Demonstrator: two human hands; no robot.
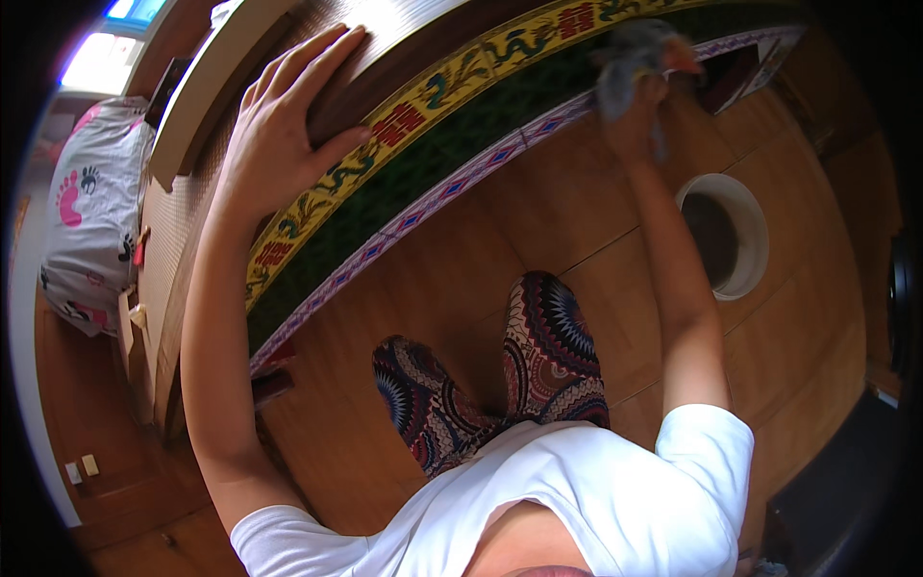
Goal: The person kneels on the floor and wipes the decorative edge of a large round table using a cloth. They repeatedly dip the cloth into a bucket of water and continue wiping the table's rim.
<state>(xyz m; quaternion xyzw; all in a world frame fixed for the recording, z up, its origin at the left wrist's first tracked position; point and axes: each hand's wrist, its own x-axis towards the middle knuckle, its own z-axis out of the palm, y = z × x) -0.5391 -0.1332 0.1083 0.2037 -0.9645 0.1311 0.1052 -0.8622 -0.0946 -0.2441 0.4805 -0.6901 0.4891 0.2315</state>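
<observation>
My left hand (279,135) lies with its fingers stretched out along the top edge of a piece of wooden furniture (221,154); the thumb rests near a yellow band (500,56) with green dragon figures and red characters. Out to the far right, my right hand (635,125) is closed around a crumpled grey cloth (630,67), which is partly blurred. That cloth is at the furniture's decorated front, where a dark green panel (409,183) lies between the yellow band and a purple-and-white patterned strip (457,183). Whether the cloth touches the panel is hard to tell.
A white round bucket (757,231) with a dark inside stands on the brown tiled floor (577,231), beside my right forearm. My knees in patterned trousers (553,346) are in the middle. At the left hangs a pale cloth with pink and black footprints (91,212).
</observation>
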